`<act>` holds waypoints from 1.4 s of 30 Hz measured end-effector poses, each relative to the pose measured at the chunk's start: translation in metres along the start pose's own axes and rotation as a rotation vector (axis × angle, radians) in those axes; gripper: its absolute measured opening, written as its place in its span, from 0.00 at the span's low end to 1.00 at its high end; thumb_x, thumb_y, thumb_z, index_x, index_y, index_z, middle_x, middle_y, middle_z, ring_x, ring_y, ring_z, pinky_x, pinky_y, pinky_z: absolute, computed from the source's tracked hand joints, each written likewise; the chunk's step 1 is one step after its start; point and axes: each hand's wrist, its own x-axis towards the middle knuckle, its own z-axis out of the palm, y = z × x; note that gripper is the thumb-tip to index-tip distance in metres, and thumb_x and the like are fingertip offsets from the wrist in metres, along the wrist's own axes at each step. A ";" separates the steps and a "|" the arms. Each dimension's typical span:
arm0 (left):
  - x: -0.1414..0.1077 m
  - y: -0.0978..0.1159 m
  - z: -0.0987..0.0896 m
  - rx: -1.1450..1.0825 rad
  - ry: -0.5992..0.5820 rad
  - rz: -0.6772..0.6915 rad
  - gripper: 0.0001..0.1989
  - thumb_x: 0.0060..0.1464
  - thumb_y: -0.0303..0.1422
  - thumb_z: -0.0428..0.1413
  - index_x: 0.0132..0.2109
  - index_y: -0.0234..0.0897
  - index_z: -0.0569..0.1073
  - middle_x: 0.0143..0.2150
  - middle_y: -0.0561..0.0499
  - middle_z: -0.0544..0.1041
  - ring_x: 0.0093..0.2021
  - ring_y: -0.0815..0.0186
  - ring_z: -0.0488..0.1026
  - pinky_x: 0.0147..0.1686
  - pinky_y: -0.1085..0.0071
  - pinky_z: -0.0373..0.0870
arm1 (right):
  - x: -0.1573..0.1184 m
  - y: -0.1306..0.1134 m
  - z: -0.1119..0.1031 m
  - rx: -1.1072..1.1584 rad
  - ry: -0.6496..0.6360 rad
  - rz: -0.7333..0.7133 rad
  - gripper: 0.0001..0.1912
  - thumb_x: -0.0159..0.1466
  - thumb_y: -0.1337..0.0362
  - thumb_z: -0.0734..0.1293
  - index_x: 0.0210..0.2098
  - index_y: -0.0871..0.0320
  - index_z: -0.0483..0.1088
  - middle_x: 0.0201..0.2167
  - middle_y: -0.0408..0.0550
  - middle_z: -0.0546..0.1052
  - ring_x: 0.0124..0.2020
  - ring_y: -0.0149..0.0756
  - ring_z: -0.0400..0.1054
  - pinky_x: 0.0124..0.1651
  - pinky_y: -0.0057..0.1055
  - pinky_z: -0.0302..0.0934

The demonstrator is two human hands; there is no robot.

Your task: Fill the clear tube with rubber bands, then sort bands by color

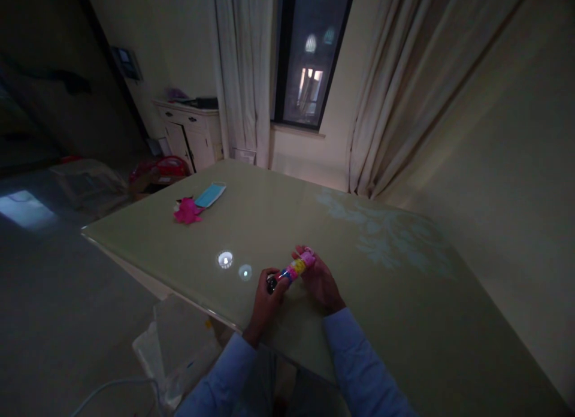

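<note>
"Both your hands are at the multicoloured tube (294, 268). Where's your left grip?"

"Your left hand (267, 294) pinches its dark end, thumb against fingers."

"And your right?"

"Your right hand (322, 285) is behind the pink end; whether it pinches, I can't tell."

"Where's the tube?"

"Tilted, near the desk's (278, 213) near edge."

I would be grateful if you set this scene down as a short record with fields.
Held item: multicoloured tube
Left hand: grips its dark end
Right hand: at its pink end
Table: pale green, glossy
Left side of table: pink flower-like item beside blue face mask
Background: pale curtains, dark-framed window, white cabinet
</note>
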 end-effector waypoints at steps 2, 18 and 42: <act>-0.001 0.000 0.001 0.007 0.010 0.015 0.23 0.49 0.50 0.60 0.42 0.37 0.66 0.27 0.57 0.70 0.21 0.73 0.64 0.20 0.77 0.60 | 0.000 0.003 -0.002 0.009 0.010 -0.003 0.31 0.52 0.46 0.76 0.51 0.50 0.72 0.57 0.49 0.73 0.57 0.46 0.68 0.58 0.43 0.64; -0.002 -0.001 -0.002 -0.112 0.023 -0.051 0.24 0.55 0.54 0.53 0.44 0.38 0.64 0.23 0.58 0.71 0.18 0.72 0.64 0.17 0.78 0.59 | 0.005 0.006 -0.008 -0.093 0.107 -0.072 0.35 0.47 0.55 0.80 0.53 0.51 0.70 0.45 0.47 0.77 0.40 0.36 0.72 0.44 0.31 0.68; -0.001 -0.002 -0.003 -0.200 0.101 -0.055 0.24 0.55 0.55 0.54 0.43 0.38 0.65 0.25 0.58 0.69 0.21 0.73 0.65 0.19 0.78 0.63 | 0.011 0.016 -0.013 -0.064 0.120 -0.102 0.37 0.45 0.56 0.82 0.52 0.50 0.69 0.40 0.43 0.76 0.36 0.32 0.70 0.41 0.27 0.66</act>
